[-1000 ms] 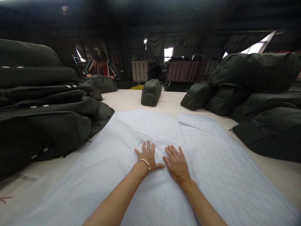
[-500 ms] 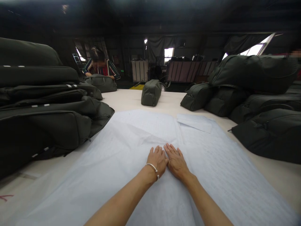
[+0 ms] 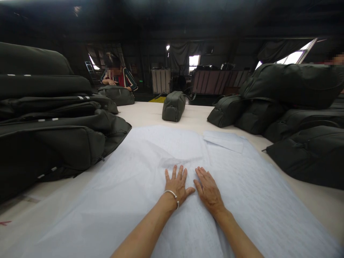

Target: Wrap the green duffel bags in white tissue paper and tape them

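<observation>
A large sheet of thin white paper (image 3: 113, 200) is spread over the pale table in front of me. My left hand (image 3: 176, 184), with a thin bracelet on the wrist, lies flat on the sheet, fingers spread. Right beside it my right hand (image 3: 209, 190) also rests flat on the paper, palm down and fingers stretched out. Neither hand holds anything. A small raised crease (image 3: 174, 160) in the paper sits just beyond my left fingertips.
A stack of dark bags (image 3: 51, 118) fills the left side, and more dark bags (image 3: 290, 107) pile up on the right. One small bag (image 3: 173, 105) stands alone at the far middle. A person in a striped top (image 3: 118, 77) works at the far left corner.
My hands came together half a second ago and have since spread slightly apart, with the left fingers fanned out. The crease ahead of my left hand has risen a little.
</observation>
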`<state>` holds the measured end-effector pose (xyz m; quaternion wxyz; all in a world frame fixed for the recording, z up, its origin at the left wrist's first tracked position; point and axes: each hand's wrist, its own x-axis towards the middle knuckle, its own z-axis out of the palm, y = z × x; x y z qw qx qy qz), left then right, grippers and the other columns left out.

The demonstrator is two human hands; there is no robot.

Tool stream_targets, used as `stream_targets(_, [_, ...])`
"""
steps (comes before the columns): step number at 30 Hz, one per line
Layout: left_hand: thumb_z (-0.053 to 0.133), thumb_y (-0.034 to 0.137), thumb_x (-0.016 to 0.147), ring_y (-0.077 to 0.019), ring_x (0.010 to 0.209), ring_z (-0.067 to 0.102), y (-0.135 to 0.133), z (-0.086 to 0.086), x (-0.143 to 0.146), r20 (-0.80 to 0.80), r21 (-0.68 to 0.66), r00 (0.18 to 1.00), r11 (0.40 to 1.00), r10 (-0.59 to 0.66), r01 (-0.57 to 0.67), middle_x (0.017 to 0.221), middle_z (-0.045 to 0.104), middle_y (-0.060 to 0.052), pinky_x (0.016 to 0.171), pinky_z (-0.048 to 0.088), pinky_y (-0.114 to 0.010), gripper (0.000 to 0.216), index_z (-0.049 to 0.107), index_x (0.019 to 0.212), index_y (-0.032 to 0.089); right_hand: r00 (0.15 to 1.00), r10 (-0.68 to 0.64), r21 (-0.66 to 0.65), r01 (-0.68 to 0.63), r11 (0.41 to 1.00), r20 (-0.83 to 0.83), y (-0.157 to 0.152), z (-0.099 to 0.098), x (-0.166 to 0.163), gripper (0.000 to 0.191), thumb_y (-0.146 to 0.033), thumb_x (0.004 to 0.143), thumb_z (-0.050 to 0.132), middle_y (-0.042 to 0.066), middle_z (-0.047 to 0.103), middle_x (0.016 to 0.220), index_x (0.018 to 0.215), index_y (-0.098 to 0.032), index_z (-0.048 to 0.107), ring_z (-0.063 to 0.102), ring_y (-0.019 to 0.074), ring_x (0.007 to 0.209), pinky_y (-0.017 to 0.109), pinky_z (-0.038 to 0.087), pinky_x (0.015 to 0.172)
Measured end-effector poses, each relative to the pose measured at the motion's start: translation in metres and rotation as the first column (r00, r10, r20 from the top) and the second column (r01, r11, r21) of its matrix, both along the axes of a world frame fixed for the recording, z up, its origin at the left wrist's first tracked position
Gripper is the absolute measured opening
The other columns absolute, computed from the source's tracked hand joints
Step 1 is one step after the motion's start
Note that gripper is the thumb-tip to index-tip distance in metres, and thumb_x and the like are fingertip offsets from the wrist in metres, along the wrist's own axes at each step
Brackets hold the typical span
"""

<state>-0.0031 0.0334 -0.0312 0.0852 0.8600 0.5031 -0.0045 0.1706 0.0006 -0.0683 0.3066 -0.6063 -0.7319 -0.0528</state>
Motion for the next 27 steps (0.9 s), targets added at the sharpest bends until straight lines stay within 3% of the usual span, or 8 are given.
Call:
stream_targets(4, [0.02, 0.071, 0.089, -0.0335, 0.148, -0.003, 0.001, -0.004, 0.0, 0.018, 0.004, 1.0, 1.0, 0.004, -0.004, 0.162, 0.006, -0.002, 0.112, 0.003, -0.072, 0.08, 0.012, 0.154, 0.024, 0.997, -0.004, -0.054, 0.009, 0.998, 0.082, 0.0, 0.005, 0.0, 0.049, -0.036, 0.098, 0.038, 0.013, 0.046, 0.147, 0.142, -0.015, 0.044, 0.035, 0.0245, 0.14, 0.049, 0.028, 0.115])
stream_targets(12, [0.019, 0.068, 0.09, -0.0339, 0.148, 0.0, 0.001, -0.002, 0.001, 0.021, -0.012, 1.0, 1.0, 0.004, -0.004, 0.161, 0.007, -0.002, 0.111, 0.001, -0.073, 0.078, 0.014, 0.154, 0.024, 0.99, -0.04, -0.224, 0.069, 0.972, 0.132, 0.02, 0.037, -0.016, 0.051, -0.032, 0.099, 0.029, 0.01, 0.039, 0.151, 0.143, -0.011, 0.042, 0.027, 0.0228, 0.144, 0.048, 0.019, 0.118])
stream_targets(15, [0.023, 0.065, 0.09, -0.0373, 0.147, 0.008, 0.003, 0.006, 0.004, -0.007, -0.034, 1.0, 0.999, -0.01, 0.01, 0.161, 0.013, -0.007, 0.109, 0.01, -0.074, 0.078, 0.019, 0.153, 0.02, 0.991, -0.054, -0.343, 0.094, 0.935, 0.126, 0.023, 0.03, -0.022, 0.053, -0.033, 0.098, 0.027, 0.009, 0.034, 0.154, 0.145, -0.011, 0.039, 0.025, 0.0224, 0.144, 0.048, 0.02, 0.118])
stream_targets(17, [0.029, 0.061, 0.09, -0.0352, 0.147, 0.012, 0.008, 0.014, 0.005, -0.014, -0.035, 0.998, 0.998, -0.054, 0.054, 0.16, 0.018, -0.009, 0.113, 0.012, -0.068, 0.076, 0.023, 0.152, 0.017, 0.989, -0.055, -0.358, 0.101, 0.928, 0.137, 0.021, 0.022, -0.024, 0.053, -0.034, 0.099, 0.026, 0.007, 0.032, 0.155, 0.146, -0.013, 0.037, 0.023, 0.0221, 0.145, 0.048, 0.018, 0.118])
stream_targets(19, [0.035, 0.057, 0.09, -0.0292, 0.148, 0.009, 0.016, 0.022, 0.004, -0.004, -0.026, 0.993, 0.993, -0.117, 0.117, 0.16, 0.019, -0.008, 0.118, 0.007, -0.057, 0.073, 0.024, 0.152, 0.019, 0.988, -0.052, -0.345, 0.101, 0.933, 0.148, 0.02, 0.016, -0.024, 0.053, -0.035, 0.099, 0.025, 0.006, 0.031, 0.155, 0.147, -0.014, 0.036, 0.021, 0.0217, 0.146, 0.048, 0.017, 0.119])
stream_targets(21, [0.038, 0.058, 0.089, -0.0277, 0.149, 0.006, 0.027, 0.028, -0.001, -0.001, -0.04, 0.988, 0.988, -0.151, 0.151, 0.161, 0.017, -0.006, 0.119, 0.004, -0.055, 0.074, 0.025, 0.151, 0.021, 0.986, -0.049, -0.336, 0.1, 0.936, 0.158, 0.019, 0.014, -0.023, 0.053, -0.036, 0.099, 0.024, 0.006, 0.031, 0.155, 0.147, -0.014, 0.035, 0.021, 0.0218, 0.146, 0.048, 0.017, 0.118])
stream_targets(24, [0.037, 0.068, 0.086, -0.0336, 0.147, 0.013, 0.043, 0.034, -0.012, -0.018, -0.099, 0.987, 0.983, -0.157, 0.154, 0.16, 0.019, -0.009, 0.114, 0.016, -0.063, 0.08, 0.026, 0.151, 0.023, 0.984, -0.047, -0.324, 0.101, 0.94, 0.17, 0.019, 0.014, -0.023, 0.053, -0.035, 0.099, 0.025, 0.006, 0.03, 0.156, 0.148, -0.015, 0.034, 0.02, 0.0222, 0.146, 0.048, 0.017, 0.118])
stream_targets(27, [0.032, 0.065, 0.09, -0.0332, 0.142, 0.028, 0.052, 0.04, -0.019, -0.021, -0.083, 0.989, 0.986, -0.147, 0.145, 0.157, 0.029, -0.011, 0.109, 0.03, -0.059, 0.075, 0.026, 0.151, 0.023, 0.984, -0.047, -0.319, 0.1, 0.942, 0.17, 0.019, 0.015, -0.023, 0.054, -0.037, 0.1, 0.023, 0.006, 0.029, 0.156, 0.148, -0.015, 0.035, 0.019, 0.0224, 0.146, 0.047, 0.016, 0.119])
